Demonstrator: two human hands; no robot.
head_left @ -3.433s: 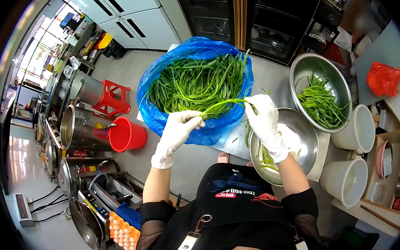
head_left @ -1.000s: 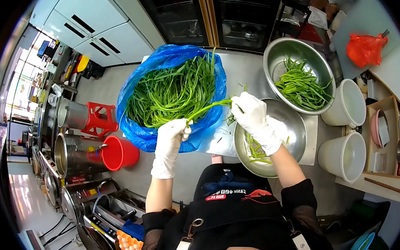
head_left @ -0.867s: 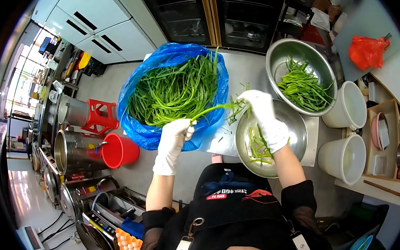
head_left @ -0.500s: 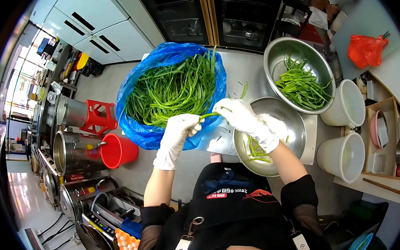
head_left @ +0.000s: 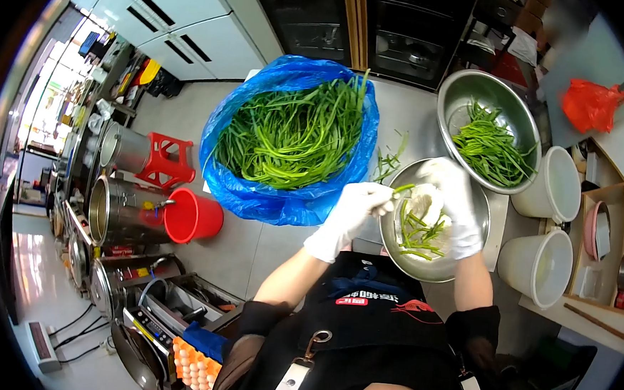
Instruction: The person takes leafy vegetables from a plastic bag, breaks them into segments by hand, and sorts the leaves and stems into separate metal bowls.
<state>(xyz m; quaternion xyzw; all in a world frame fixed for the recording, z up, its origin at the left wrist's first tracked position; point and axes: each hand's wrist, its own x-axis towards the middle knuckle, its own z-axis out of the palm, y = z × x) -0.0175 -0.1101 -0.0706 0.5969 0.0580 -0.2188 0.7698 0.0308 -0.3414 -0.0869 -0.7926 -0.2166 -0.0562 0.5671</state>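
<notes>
My left hand [head_left: 360,206], in a white glove, is closed on a short green stem [head_left: 402,189] at the left rim of the lower steel bowl [head_left: 477,212]. Over that bowl is my right hand [head_left: 449,193], also gloved and blurred by motion, its fingers too smeared to read. Short cut stems [head_left: 418,237] lie in the bowl below. A blue plastic bag [head_left: 220,182] full of long leafy greens [head_left: 294,133] stands open to the left. The upper steel bowl [head_left: 455,96] at the right holds a pile of greens [head_left: 490,145].
Two white buckets [head_left: 555,185] stand at the right beside a wooden shelf [head_left: 596,284]. At the left are a red bucket [head_left: 195,216], a red stool [head_left: 168,160] and large steel pots [head_left: 121,212]. A few leafy scraps [head_left: 390,157] lie between bag and bowls.
My left hand has moved right, from the bag's edge to the lower bowl. My right hand has moved right over that bowl and away from the stem. The view has shifted.
</notes>
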